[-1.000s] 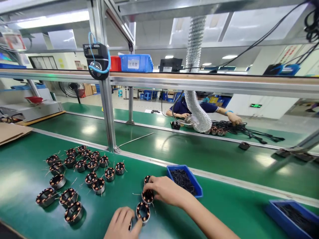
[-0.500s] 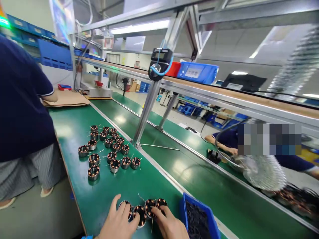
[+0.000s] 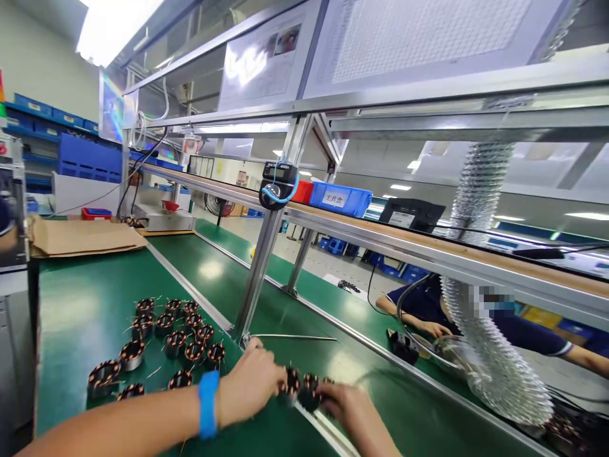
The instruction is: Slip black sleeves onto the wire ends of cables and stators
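My left hand (image 3: 252, 384), with a blue band at the wrist, is closed on a copper-wound motor stator (image 3: 290, 383) at its fingertips. Close beside it, my right hand (image 3: 354, 411) pinches another stator (image 3: 310, 388). A further stator partly shows behind the right fingers. This row is held over the metal rail (image 3: 326, 431) between the green worktop and the green strip beyond. Motion blurs it, and the fingers hide parts. To the left, several more stators (image 3: 176, 343) stand on the worktop with thin wire ends sticking out.
An aluminium post (image 3: 259, 273) carrying a black device (image 3: 278, 185) rises beyond my hands. A thin rod (image 3: 295, 337) lies behind them. Cardboard (image 3: 85, 236) covers the worktop's far end. Across the bench, a co-worker's arm (image 3: 419, 320) reaches near a flexible clear duct (image 3: 504, 374).
Both hands have lifted the row of stators from the near worktop and carried it forward to the rail. The view has shifted; the blue bin and the person at left have left the frame.
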### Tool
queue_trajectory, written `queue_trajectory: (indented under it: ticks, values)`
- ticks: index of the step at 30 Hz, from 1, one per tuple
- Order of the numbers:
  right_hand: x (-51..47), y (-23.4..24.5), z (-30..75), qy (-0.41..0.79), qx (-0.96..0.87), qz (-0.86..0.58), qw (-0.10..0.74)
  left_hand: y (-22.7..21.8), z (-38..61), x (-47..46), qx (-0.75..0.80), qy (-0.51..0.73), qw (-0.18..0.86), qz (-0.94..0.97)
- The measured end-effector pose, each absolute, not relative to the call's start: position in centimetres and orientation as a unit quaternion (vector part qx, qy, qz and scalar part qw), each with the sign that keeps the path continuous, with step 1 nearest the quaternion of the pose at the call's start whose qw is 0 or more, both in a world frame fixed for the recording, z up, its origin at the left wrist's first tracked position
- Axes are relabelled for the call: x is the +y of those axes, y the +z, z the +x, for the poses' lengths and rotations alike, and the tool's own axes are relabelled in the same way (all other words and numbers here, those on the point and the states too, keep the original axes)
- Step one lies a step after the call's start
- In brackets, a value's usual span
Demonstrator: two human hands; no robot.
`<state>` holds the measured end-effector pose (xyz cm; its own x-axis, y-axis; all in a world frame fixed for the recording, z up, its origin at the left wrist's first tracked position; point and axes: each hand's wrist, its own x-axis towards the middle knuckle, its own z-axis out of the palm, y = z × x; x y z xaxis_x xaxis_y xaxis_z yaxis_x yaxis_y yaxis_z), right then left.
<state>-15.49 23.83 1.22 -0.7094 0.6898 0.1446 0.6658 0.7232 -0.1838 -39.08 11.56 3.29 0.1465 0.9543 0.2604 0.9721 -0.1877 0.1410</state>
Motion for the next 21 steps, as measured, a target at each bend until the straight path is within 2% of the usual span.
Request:
queue_trajectory:
  ticks: [4,9,13,18,21]
  values:
    - [33.1,4.0,-21.9,0.017,-0.889,-0.45,0.083,6.6,-39.8,23.9,-0.699,-0.107,0.021,-0.707]
    - [39.2,1.3,-28.1,-0.001,-0.867,-0.495,0.053,4.7,-41.7,31.2,-0.763,-0.083,0.007,-0.641]
    - [39.5,-0.3,-29.4,0.008,-0.867,-0.497,0.038,4.0,-41.7,30.9,-0.78,-0.061,-0.001,-0.622]
    - [35.7,2.9,-26.1,0.008,-0.876,-0.478,0.063,6.3,-40.3,25.4,-0.732,-0.078,0.025,-0.676]
    - [29.8,4.5,-20.9,0.009,-0.885,-0.46,0.075,6.8,-41.7,18.8,-0.671,-0.072,-0.009,-0.737]
